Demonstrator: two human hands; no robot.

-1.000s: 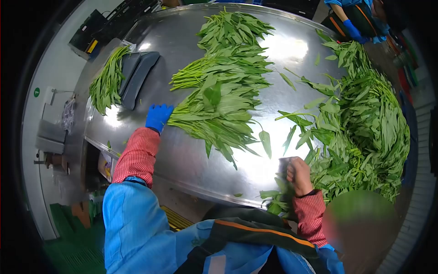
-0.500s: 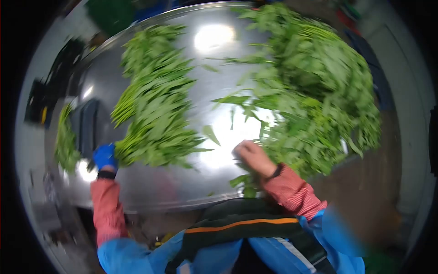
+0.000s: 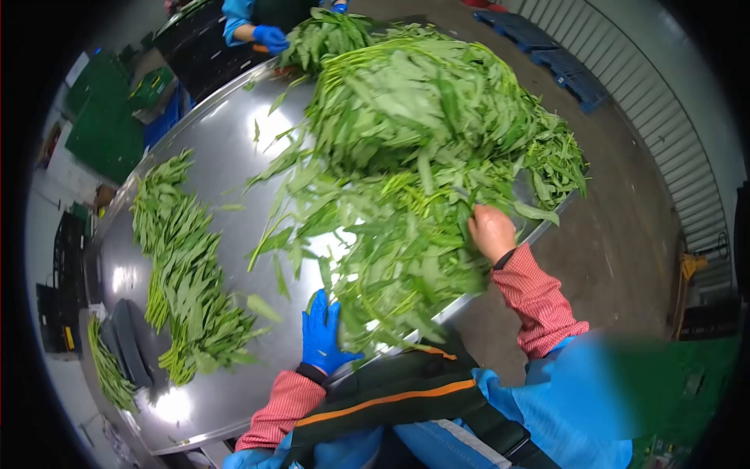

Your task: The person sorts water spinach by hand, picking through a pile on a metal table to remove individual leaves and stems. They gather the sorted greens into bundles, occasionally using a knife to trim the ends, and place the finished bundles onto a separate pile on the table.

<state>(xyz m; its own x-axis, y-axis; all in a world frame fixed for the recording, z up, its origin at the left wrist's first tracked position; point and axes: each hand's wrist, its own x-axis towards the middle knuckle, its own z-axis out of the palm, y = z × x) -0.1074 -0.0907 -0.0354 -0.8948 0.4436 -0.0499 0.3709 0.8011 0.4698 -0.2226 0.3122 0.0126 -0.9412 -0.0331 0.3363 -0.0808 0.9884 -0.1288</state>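
Tabletop (image 3: 226, 156): a curved, shiny steel surface with bright glare. Its near and far-left edges are cut off by the dark rim of the lens.
Heap of greens (image 3: 406, 133): long-stemmed leaves piled high on the right half of the tabletop and spilling loose toward the near edge.
Left hand (image 3: 324, 332): in a blue glove, with the grip spread flat. The fingertips touch the loose leaves at the heap's near edge.
Right hand (image 3: 491, 230): bare, pushed into the heap's right side. The fingers are buried in leaves, so I cannot tell how the grip is set.
Row of greens (image 3: 183, 273): laid out on the left, well apart from the heap.
Small bunch (image 3: 105, 367): far left beside the dark trays (image 3: 129, 344), partly lost in shadow.
Co-worker's gloved hand (image 3: 271, 37): blue, at the far edge, with the body cut off.
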